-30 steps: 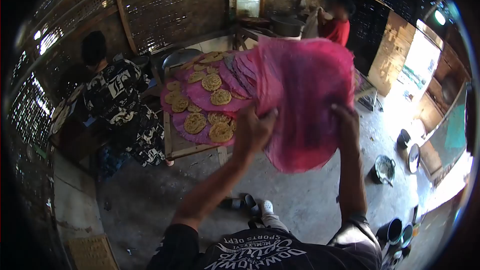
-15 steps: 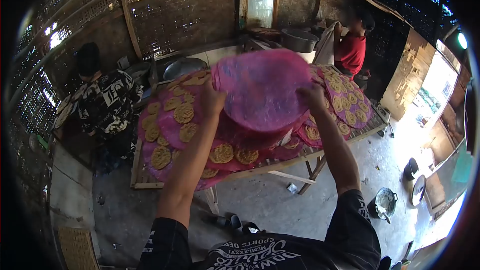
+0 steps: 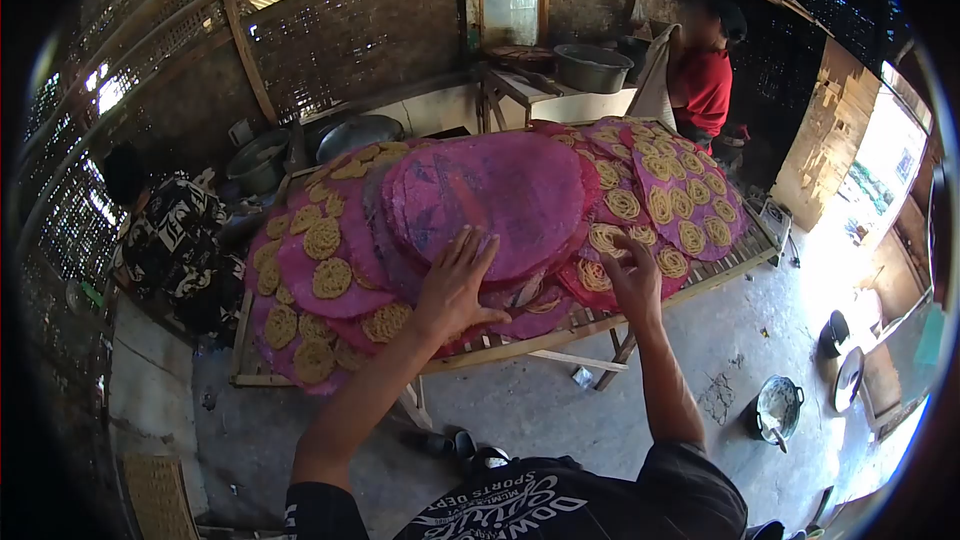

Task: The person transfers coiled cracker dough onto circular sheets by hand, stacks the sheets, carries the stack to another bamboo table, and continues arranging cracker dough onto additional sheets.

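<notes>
A stack of round pink-purple sheets (image 3: pixel 490 195) lies in the middle of a slatted bamboo rack (image 3: pixel 500 348). My left hand (image 3: pixel 458 285) is open with its fingers spread, the fingertips over the stack's near edge. Whether they press on it I cannot tell. To the right, my right hand (image 3: pixel 635 280) is open, fingers apart and slightly bent, holding nothing. It hovers beside flat yellow coiled rounds (image 3: pixel 594 276) on pink sheets. More browned rounds (image 3: pixel 332 277) lie on sheets left of the stack.
A person in a patterned shirt (image 3: pixel 175 240) is at the left; another in a red shirt (image 3: pixel 705 90) holds a pale cloth (image 3: pixel 655 73) behind the rack. Large basins (image 3: pixel 592 68) stand along the back. On the floor at right sits a pot with a utensil (image 3: pixel 778 405).
The pink sheet that both hands held raised now lies flat on the stack. Both hands have let go and come down toward me, fingers apart.
</notes>
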The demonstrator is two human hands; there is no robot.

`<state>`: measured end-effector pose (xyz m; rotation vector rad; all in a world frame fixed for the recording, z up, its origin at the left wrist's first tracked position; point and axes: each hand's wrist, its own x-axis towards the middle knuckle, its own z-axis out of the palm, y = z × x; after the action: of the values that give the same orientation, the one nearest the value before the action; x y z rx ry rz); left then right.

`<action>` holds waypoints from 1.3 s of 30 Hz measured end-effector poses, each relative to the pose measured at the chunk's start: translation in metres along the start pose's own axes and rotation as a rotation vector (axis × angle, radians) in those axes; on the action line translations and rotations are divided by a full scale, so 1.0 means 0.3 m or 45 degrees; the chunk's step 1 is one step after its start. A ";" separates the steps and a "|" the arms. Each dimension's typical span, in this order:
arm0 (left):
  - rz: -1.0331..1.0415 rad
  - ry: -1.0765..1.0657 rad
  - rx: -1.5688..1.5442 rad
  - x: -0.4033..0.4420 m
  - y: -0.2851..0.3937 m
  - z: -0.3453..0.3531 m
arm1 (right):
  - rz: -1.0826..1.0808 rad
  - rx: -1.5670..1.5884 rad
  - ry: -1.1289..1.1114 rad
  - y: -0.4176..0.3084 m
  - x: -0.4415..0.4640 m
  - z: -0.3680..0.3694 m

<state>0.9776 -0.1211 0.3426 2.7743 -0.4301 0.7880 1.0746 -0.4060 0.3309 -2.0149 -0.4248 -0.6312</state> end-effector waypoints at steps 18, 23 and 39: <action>-0.360 -0.087 0.147 0.020 0.050 0.062 | 0.187 0.083 -0.123 0.192 -0.076 -0.513; -0.203 0.152 -0.007 0.140 0.265 0.018 | 0.138 -0.143 -0.033 0.429 0.128 -0.556; -0.477 0.157 0.120 1.057 0.455 0.681 | 0.293 -0.928 -0.259 1.042 0.883 -0.681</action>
<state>1.2861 -0.3766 0.3629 2.7448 0.1514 0.8943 1.4009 -0.7262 0.3564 -2.7866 -0.0670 -0.4722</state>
